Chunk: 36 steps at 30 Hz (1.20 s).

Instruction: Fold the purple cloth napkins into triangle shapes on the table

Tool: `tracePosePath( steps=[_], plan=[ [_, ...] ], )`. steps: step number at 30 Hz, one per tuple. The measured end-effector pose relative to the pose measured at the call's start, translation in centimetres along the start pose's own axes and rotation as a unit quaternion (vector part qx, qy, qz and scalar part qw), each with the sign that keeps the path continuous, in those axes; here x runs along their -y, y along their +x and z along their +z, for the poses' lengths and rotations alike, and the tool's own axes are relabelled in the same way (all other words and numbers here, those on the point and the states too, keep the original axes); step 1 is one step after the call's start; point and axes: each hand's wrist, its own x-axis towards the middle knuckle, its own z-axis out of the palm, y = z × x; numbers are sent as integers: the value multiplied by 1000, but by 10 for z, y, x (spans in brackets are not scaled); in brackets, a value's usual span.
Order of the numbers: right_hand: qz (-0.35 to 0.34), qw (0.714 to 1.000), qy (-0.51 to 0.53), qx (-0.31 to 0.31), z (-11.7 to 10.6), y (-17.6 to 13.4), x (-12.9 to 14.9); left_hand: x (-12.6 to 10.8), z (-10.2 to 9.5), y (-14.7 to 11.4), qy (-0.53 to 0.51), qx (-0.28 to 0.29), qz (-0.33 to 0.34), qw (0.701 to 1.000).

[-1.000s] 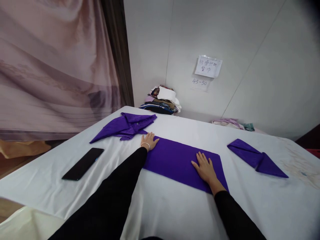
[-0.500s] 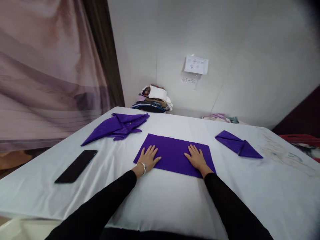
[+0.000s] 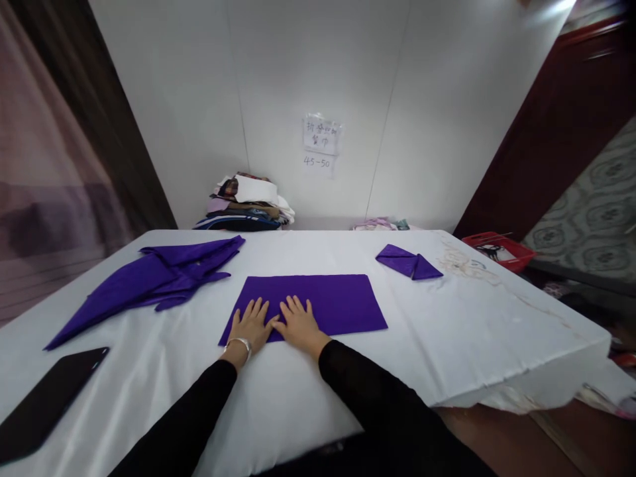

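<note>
A purple cloth napkin (image 3: 332, 301), folded to a flat rectangle, lies in front of me on the white-covered table (image 3: 308, 397). My left hand (image 3: 252, 324), a silver bangle at its wrist, rests flat on the napkin's near left part with fingers spread. Beside it, my right hand (image 3: 299, 324) lies palm down left of the napkin's middle. The two thumbs are close together or touching; I cannot tell which. Neither hand grips anything.
Loosely gathered purple cloth (image 3: 159, 271) lies at the left, with a black phone (image 3: 52, 397) nearer me. A folded purple napkin (image 3: 410, 262) sits back right. Stacked clothes (image 3: 248, 202) stand behind the table. A red basket (image 3: 517, 255) is beyond its right side.
My right hand has slid left across the napkin, from its right part to near my left hand. The view has turned to the right.
</note>
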Motion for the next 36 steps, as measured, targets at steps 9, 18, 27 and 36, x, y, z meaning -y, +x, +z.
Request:
tracePosePath(
  steps=[9,18,27,36],
  plan=[
    [235,966,-109,-4,-58,-93,-143,5,2,3,-26,-12,4,1000],
    [264,947,-178,33,-65,-119,-167,-62,-2,1,-55,16,-15,998],
    [203,939,-267,76,-56,-127,-185,-132,9,2,-128,-5,108,986],
    [208,937,-271,74,-51,-129,-189,41,-7,-22,-66,-26,-125,990]
  ],
)
